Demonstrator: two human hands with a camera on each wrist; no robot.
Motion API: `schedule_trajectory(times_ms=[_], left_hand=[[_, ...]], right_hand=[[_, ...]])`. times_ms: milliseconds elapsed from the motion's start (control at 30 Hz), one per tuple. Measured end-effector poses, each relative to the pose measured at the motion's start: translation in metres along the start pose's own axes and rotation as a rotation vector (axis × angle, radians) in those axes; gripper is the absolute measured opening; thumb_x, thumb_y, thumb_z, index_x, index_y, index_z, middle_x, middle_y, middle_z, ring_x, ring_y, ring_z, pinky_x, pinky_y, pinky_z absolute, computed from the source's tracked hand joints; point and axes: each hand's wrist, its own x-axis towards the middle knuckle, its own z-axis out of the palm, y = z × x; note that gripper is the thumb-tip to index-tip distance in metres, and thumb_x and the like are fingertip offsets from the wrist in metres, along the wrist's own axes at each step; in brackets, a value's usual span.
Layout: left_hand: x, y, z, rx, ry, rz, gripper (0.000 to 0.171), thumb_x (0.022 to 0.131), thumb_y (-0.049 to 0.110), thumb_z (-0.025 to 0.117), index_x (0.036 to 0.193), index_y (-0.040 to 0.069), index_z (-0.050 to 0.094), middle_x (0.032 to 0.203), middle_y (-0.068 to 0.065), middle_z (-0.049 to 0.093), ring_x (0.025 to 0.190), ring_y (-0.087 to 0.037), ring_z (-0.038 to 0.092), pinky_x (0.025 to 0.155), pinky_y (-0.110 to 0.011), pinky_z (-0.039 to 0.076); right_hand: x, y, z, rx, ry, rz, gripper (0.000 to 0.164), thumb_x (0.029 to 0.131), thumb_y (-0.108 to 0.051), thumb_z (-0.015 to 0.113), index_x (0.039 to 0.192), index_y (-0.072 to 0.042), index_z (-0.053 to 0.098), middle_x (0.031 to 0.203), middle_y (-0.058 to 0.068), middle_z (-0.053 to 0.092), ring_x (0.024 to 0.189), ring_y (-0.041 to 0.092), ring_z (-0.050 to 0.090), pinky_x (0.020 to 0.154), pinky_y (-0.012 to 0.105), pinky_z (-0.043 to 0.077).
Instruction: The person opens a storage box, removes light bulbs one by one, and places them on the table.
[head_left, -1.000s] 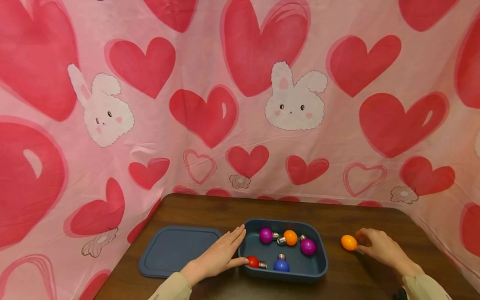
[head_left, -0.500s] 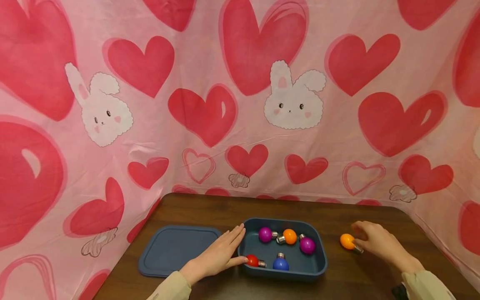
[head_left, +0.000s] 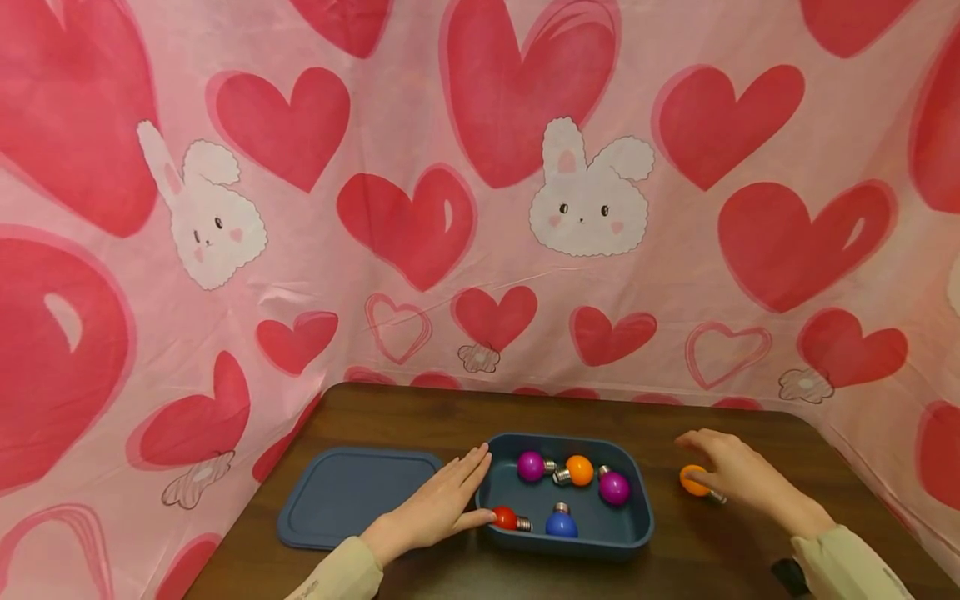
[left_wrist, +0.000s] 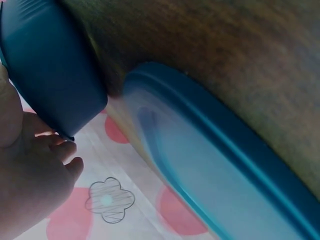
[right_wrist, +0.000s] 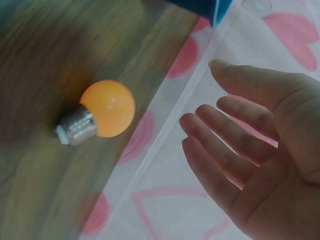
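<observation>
My left hand [head_left: 431, 508] rests with straight fingers against the left rim of a dark blue box [head_left: 641, 546]. Inside the box lie a red bulb [head_left: 504, 518], a blue bulb [head_left: 561, 525], two purple bulbs, one at the back [head_left: 530, 466] and one at the right [head_left: 615, 488], and an orange bulb [head_left: 579, 470]. On the table to the right lies another orange bulb [right_wrist: 111, 108] with a silver screw base. Above it my right hand [head_left: 750, 475] hovers, fingers loosely spread and apart from the bulb, holding nothing; it partly covers the bulb in the head view.
A flat blue lid [head_left: 352, 500] lies on the brown wooden table [head_left: 442, 410], left of the box. Behind and beside the table hangs a pink cloth [head_left: 495, 267] printed with hearts and rabbits.
My right hand has let go of the orange bulb, lifted off it and moved slightly left above it. The bulb stays on the table. My left hand has kept its place on the box.
</observation>
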Motion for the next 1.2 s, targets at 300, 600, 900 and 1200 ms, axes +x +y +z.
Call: schedule_trajectory(times_ms=[300, 600, 900, 1200], left_hand=[[0.002, 0.003, -0.006, 0.054, -0.027, -0.004, 0.082, 0.098, 0.061, 0.044, 0.155, 0.004, 0.030, 0.166, -0.012, 0.023, 0.153, -0.028, 0.027, 0.122, -0.048, 0.030], [0.003, 0.006, -0.010, 0.155, -0.026, 0.003, 0.080, 0.098, 0.062, 0.042, 0.154, 0.005, 0.034, 0.163, -0.011, 0.030, 0.152, -0.027, 0.030, 0.122, -0.046, 0.031], [0.003, 0.007, -0.009, 0.162, -0.026, 0.000, 0.081, 0.098, 0.062, 0.042, 0.154, 0.005, 0.034, 0.163, -0.011, 0.031, 0.152, -0.027, 0.030, 0.122, -0.045, 0.031], [0.003, 0.007, -0.009, 0.157, -0.016, 0.004, 0.081, 0.098, 0.062, 0.042, 0.154, 0.005, 0.034, 0.163, -0.011, 0.031, 0.152, -0.027, 0.030, 0.122, -0.045, 0.032]], right_hand=[[0.016, -0.016, -0.002, 0.075, 0.022, -0.240, 0.037, 0.075, -0.018, 0.084, 0.106, -0.005, 0.069, 0.097, 0.005, 0.072, 0.080, 0.011, 0.066, 0.067, 0.028, 0.058], [0.028, -0.044, 0.002, 0.242, -0.114, -0.269, 0.034, 0.082, -0.016, 0.080, 0.111, -0.004, 0.068, 0.104, 0.008, 0.073, 0.090, 0.014, 0.070, 0.074, 0.030, 0.062], [0.038, -0.067, 0.012, 0.394, -0.247, -0.336, 0.032, 0.086, -0.019, 0.077, 0.114, -0.006, 0.067, 0.107, 0.010, 0.073, 0.094, 0.022, 0.071, 0.076, 0.031, 0.062], [0.044, -0.086, 0.024, 0.402, -0.345, -0.404, 0.032, 0.088, -0.024, 0.075, 0.117, -0.012, 0.068, 0.111, 0.002, 0.071, 0.098, 0.017, 0.068, 0.084, 0.031, 0.060]])
